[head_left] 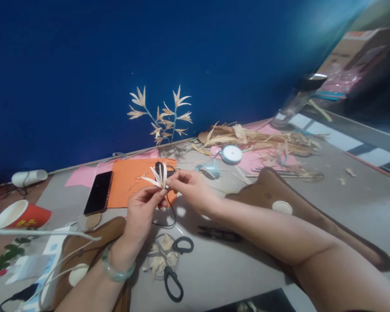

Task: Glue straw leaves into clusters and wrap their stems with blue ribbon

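Note:
Between my fingertips is a small flower of pale, narrow husk-like petals (161, 174), its petals fanned upward. My left hand (144, 201) pinches its base from below, thumb and fingers closed. My right hand (190, 186) also pinches at the base, from the right side; the exact grip point is partly hidden by the fingers. Scissors with black handles (172, 264) lie spread below my hands, over a round dish of cut husk pieces (160, 255). Black thread snips (219, 234) rest under my right forearm. Behind stand finished-looking branches of similar flowers (167, 115) against the blue wall.
A phone (98, 193) lies on the left beside an orange sheet (123, 182). Dried husks (247, 136) and a white tape roll (231, 154) are at the back right. Brown bear-shaped pads (263, 195) flank my arms. A red paper cup (24, 214) lies tipped at left, near a power strip (52, 260).

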`<state>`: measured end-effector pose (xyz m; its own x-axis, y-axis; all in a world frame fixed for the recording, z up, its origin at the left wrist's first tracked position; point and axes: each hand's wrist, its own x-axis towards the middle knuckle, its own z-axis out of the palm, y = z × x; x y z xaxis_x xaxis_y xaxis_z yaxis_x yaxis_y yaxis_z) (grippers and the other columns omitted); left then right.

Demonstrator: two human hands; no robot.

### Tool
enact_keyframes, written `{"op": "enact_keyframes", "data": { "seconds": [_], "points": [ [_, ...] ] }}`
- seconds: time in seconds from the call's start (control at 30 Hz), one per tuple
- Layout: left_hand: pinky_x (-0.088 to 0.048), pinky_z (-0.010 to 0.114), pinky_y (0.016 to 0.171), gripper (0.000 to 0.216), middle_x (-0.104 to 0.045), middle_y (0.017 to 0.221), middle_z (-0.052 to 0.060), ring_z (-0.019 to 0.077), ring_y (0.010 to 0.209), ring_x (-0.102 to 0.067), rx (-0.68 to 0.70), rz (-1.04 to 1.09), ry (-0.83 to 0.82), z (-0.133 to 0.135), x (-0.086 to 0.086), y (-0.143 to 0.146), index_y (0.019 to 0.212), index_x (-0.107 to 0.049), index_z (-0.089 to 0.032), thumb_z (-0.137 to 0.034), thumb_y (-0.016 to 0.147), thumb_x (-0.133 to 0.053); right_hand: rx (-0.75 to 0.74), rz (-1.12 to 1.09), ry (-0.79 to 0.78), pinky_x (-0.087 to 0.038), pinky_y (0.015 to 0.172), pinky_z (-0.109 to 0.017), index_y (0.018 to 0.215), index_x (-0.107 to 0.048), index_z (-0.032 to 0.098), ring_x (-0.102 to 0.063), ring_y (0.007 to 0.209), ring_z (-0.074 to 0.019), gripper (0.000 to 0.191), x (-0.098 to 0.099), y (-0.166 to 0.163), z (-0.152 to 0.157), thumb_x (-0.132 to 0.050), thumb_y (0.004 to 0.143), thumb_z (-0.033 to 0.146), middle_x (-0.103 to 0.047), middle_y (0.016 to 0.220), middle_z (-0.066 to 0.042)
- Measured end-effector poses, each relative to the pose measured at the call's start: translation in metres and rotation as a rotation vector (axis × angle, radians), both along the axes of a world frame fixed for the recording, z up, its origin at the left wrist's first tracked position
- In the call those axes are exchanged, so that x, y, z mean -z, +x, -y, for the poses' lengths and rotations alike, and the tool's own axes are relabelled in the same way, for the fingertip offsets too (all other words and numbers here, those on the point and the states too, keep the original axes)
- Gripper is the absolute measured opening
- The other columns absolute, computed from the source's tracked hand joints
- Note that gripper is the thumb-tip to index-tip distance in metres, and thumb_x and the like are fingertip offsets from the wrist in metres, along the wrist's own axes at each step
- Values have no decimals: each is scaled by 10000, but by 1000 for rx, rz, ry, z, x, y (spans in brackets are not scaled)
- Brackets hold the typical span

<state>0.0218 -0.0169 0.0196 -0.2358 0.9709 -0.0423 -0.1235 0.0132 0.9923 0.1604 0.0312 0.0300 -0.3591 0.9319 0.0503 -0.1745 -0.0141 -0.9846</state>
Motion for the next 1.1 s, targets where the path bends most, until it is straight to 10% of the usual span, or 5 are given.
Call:
{"op": "enact_keyframes", "data": {
  "seconds": [1.1],
  "points": [
    [-446,212,459,223,-595,508,-14,104,460,-552,43,-42,48,-1,1,-1,668,-679,-153,-316,618,-822,7,-51,38,-455,618,-239,641,-571,169,-564,593,-107,199,4,-3,10,-636,790,283,-625,605,14]
  ]
}}
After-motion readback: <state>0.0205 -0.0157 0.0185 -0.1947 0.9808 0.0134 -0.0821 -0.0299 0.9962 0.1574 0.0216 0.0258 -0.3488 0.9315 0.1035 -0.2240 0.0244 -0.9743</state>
